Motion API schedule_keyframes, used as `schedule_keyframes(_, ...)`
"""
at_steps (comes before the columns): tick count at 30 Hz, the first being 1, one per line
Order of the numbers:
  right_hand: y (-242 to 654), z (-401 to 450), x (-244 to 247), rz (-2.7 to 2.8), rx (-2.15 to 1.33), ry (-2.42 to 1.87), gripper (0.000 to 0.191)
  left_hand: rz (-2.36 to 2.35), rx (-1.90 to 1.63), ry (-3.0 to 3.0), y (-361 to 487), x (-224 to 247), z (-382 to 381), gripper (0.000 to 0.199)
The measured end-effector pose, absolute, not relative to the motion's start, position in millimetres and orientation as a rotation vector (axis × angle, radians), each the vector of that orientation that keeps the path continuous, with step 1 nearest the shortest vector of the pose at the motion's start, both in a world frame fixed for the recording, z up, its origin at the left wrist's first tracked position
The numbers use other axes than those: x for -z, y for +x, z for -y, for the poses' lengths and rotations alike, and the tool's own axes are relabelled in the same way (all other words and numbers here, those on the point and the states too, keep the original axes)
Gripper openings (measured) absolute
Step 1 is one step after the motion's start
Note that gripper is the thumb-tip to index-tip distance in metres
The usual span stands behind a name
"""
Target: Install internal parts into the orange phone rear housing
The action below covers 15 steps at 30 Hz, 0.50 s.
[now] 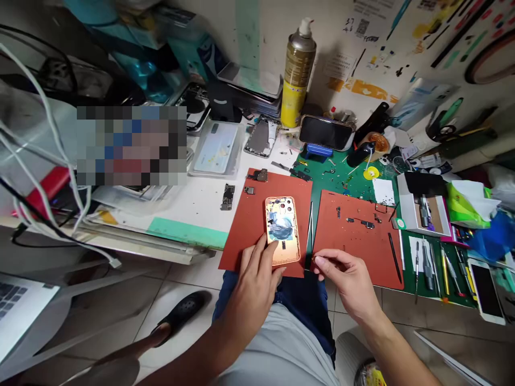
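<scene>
An orange phone back housing (285,228), its inside facing up, lies on the left red-brown mat (237,246). My left hand (255,281) holds its lower left side and bottom edge, with fingers over the rim and the thumb at the lower right. My right hand (350,284) pinches something at the near left edge of the right mat (333,236); what sits in the fingertips is too small to name. Thin tweezers (309,228) lie between the two mats. Small phone parts (367,224) are scattered on the right mat.
A black circuit board (227,197) lies left of the mats. At the back stand a yellow spray can (295,75) and a propped phone (325,133). Screwdrivers and picks (428,265) line the right, beside a white box (422,206). Another person's foot in a black clog (187,311) shows below.
</scene>
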State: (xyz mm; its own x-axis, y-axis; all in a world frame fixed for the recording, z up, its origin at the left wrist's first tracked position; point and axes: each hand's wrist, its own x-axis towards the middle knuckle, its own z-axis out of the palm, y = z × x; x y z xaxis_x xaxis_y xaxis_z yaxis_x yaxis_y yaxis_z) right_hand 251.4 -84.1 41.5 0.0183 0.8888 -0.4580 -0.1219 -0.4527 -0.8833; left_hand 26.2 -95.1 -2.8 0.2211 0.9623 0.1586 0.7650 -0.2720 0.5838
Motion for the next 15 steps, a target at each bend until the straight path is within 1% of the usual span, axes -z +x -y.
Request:
schedule_keyframes(2, 245.5, 78.1, -39.9, 0.897, -1.562, -1.51, 0.033, -1.621, -0.739, 2.146, 28.7, 3.4, 96.7, 0.043)
schedule_keyframes(7, 236.0, 66.8, -32.9, 1.02, -1.637, -1.573, 0.047, -1.634, -0.742, 2.151, 30.4, 1.7, 100.5, 0.044)
schedule_keyframes(9, 235.6, 63.4, -31.8, 1.081, -1.628, -1.598, 0.044, -1.632, -0.738, 2.154, 29.4, 0.0, 101.4, 0.044)
schedule_keyframes(11, 235.9, 60.9, -32.2, 1.191, -1.563, -1.616, 0.036, -1.621, -0.757, 2.157, 26.9, -1.5, 100.9, 0.04)
schedule_keyframes(13, 235.7, 59.6, -33.2, 1.367, -1.431, -1.62, 0.03, -1.629, -0.795, 2.135, 22.9, -2.4, 98.4, 0.034)
schedule_keyframes(15, 234.1, 59.4, -34.0, 1.522, -1.291, -1.609, 0.029, -1.666, -0.834, 2.071, 18.5, -3.5, 93.8, 0.028)
